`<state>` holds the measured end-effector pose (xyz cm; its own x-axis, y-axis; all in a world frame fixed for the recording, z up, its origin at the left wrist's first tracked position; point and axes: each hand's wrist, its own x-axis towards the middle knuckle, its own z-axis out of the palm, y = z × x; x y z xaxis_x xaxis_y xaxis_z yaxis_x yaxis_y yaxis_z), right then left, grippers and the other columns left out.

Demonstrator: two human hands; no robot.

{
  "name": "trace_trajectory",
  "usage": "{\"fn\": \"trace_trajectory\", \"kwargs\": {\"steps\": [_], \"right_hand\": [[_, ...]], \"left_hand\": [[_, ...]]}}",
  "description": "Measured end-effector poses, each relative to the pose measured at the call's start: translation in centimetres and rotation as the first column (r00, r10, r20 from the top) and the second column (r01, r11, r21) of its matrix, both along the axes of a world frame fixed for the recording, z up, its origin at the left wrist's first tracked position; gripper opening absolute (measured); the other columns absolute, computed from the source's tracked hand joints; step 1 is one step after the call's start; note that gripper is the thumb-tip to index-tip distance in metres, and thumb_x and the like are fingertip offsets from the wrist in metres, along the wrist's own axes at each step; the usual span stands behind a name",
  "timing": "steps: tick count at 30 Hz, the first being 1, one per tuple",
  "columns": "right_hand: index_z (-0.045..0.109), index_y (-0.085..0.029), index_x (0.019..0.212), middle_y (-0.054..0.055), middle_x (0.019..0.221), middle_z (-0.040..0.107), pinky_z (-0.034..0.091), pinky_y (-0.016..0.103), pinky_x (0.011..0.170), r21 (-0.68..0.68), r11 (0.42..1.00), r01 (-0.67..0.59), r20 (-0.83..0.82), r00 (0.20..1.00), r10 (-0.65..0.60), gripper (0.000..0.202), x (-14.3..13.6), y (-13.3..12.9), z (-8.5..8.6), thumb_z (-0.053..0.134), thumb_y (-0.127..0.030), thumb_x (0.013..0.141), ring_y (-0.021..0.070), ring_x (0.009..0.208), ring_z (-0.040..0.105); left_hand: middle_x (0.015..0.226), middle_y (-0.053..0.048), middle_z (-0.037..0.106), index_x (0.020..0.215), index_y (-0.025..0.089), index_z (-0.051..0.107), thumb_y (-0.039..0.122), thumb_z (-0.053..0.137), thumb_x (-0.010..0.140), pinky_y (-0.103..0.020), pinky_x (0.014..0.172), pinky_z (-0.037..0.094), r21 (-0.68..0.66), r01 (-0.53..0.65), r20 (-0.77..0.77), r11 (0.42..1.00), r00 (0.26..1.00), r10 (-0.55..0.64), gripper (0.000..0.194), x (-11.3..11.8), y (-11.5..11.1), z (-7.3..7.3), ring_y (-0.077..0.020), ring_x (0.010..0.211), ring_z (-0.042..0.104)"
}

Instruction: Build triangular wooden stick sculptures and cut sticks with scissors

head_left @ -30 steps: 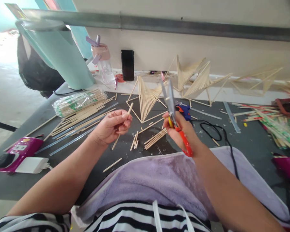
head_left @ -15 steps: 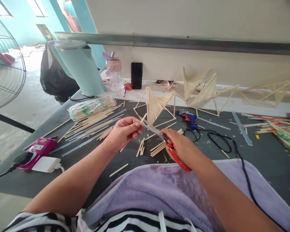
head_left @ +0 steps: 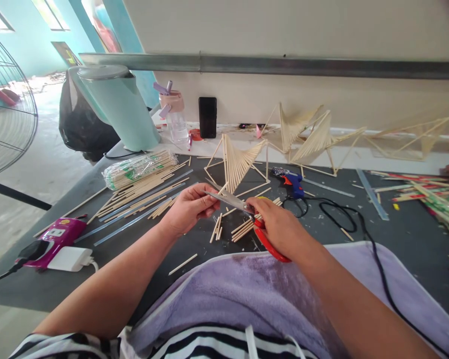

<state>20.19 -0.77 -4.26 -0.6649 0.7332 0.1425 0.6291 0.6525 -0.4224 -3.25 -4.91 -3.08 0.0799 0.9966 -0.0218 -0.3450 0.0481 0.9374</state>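
Left hand (head_left: 199, 203), fingers closed, pinches a thin pale wooden stick (head_left: 223, 188); right hand (head_left: 279, 223) is wrapped round red-handled metal scissors (head_left: 234, 201), blades across the stick's upper end, that cut seemingly unfinished; beyond, a fan-ribbed pale wooden frame (head_left: 239, 160) looks largely filled.

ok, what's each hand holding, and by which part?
Left hand: a thin wooden stick, pinched between thumb and fingers near the end by the scissor blades. Right hand: the scissors, by the handles.
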Motion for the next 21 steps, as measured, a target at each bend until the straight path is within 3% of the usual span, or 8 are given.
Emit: {"fn": "trace_trajectory", "kwargs": {"steps": [8, 15, 18, 21], "right_hand": [[0.049, -0.022, 0.121, 0.008, 0.11, 0.06, 0.044, 0.035, 0.079, 0.053, 0.999, -0.005, 0.026, 1.0, 0.004, 0.052, -0.2, -0.2, 0.3, 0.047, -0.005, 0.072, 0.0242, 0.096, 0.059], [0.047, -0.017, 0.127, 0.012, 0.106, 0.057, 0.042, 0.041, 0.089, 0.091, 0.994, -0.062, -0.077, 0.995, 0.069, 0.052, -0.8, -0.4, -0.3, 0.048, -0.009, 0.076, 0.027, 0.099, 0.054], [0.048, -0.015, 0.128, 0.013, 0.106, 0.056, 0.041, 0.044, 0.091, 0.083, 0.996, -0.045, -0.065, 0.997, 0.05, 0.052, -0.9, -0.3, -0.6, 0.047, -0.01, 0.077, 0.0283, 0.1, 0.053], [0.047, -0.017, 0.13, 0.012, 0.108, 0.055, 0.04, 0.045, 0.091, 0.071, 0.997, -0.014, -0.041, 0.999, 0.017, 0.053, -0.8, -0.1, -0.9, 0.048, -0.011, 0.078, 0.0293, 0.102, 0.052]], "left_hand": [[0.062, -0.001, 0.062, 0.075, 0.014, 0.061, 0.031, 0.074, 0.072, -0.017, 0.045, 0.029, -0.001, 0.018, -0.031, 1.0, 0.999, -0.018, 0.022, 0.2, 0.1, -0.1, -0.0054, 0.048, 0.047], [0.059, 0.001, 0.056, 0.071, 0.014, 0.057, 0.031, 0.071, 0.075, -0.017, 0.046, 0.026, -0.006, 0.023, -0.072, 1.0, 0.997, -0.023, 0.022, 0.2, 0.0, -0.1, -0.0047, 0.049, 0.043], [0.055, 0.003, 0.05, 0.071, 0.014, 0.057, 0.031, 0.071, 0.075, -0.017, 0.046, 0.025, 0.011, 0.01, -0.075, 1.0, 0.997, -0.009, 0.022, 0.2, 0.1, -0.2, -0.0047, 0.048, 0.041], [0.06, 0.002, 0.053, 0.075, 0.013, 0.06, 0.033, 0.07, 0.076, -0.017, 0.045, 0.023, 0.023, -0.01, -0.096, 1.0, 0.995, 0.012, 0.022, 0.1, 0.3, -0.2, -0.0041, 0.048, 0.041]]}}
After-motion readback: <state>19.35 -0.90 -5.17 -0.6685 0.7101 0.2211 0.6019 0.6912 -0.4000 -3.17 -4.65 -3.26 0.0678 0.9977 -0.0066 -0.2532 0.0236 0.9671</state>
